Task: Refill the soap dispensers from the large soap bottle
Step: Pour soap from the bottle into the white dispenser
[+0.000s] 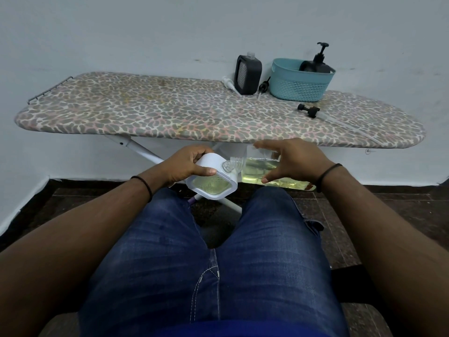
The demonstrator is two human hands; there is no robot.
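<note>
My left hand (187,164) grips a white square soap dispenser (213,184) with yellow-green soap showing through its clear face; its pump is off and its neck is open. My right hand (289,161) grips the large clear soap bottle (257,169), tipped on its side with yellowish soap inside. The bottle's threaded mouth (234,164) lies against the dispenser's open neck. Both are held above my knees, in front of the ironing board's near edge.
On the leopard-print ironing board (145,110) stand a black dispenser (247,75) without its pump and a teal basket (300,81) holding another black pump dispenser. Loose pumps lie by them: a white one (228,83) and black ones (263,86) (308,110).
</note>
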